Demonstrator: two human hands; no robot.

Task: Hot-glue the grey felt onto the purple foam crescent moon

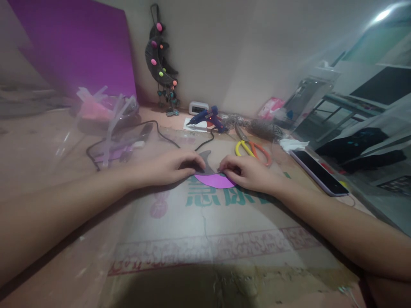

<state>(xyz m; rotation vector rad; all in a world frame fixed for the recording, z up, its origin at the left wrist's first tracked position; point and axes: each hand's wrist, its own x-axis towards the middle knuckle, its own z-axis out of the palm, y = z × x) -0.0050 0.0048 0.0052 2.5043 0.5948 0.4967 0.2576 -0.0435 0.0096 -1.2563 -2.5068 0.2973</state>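
From the head camera: a purple piece with a grey crescent-like piece against its far edge lies on a printed sheet in the table's middle, between two bare hands. The left hand curls at its left end, fingertips at the grey; the right hand curls at its right end. Whether either truly pinches it, I cannot tell. Both pieces look thin and light, probably soft, bendy and easily creased, best taken by the outer edges. The purple piece's long axis runs left to right; the grey's narrow tip points away from the person.
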